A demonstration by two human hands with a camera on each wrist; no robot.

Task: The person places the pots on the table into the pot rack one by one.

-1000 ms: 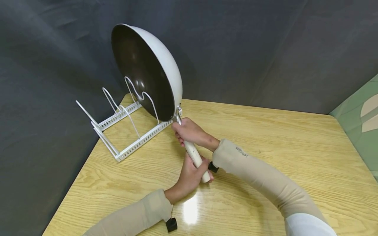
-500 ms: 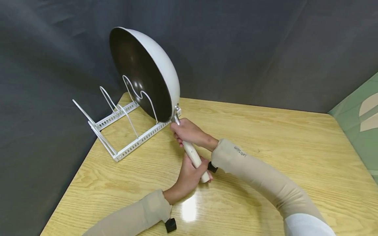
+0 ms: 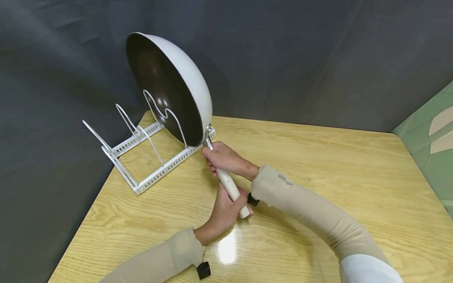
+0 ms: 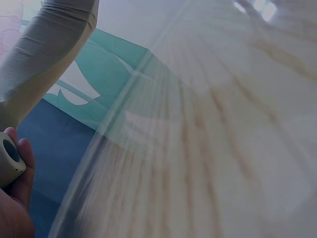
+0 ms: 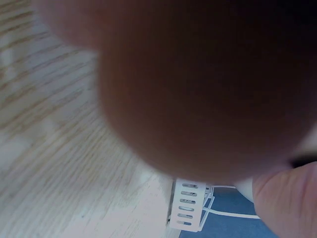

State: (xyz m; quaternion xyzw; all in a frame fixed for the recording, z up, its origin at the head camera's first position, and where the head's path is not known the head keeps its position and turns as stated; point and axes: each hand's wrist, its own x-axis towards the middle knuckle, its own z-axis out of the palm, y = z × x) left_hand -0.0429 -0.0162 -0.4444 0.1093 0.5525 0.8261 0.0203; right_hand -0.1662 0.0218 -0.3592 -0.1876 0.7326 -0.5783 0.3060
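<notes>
Indoors, wooden table [image 3: 318,165], dark backdrop [image 3: 283,59], both hands' fingers gripping wok handle [image 3: 230,186]

one wok [image 3: 170,84], one rack [image 3: 141,157] (white), two hands [image 3: 226,184]

White wok [image 3: 184,74], dark inside, stands on edge in wire rack [image 3: 141,157].

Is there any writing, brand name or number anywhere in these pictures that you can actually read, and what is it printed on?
Small dark print on the right sleeve, near the wrist: too small to read for certain.
Wok, its handle, the rack and the table: no writing shows.
</notes>
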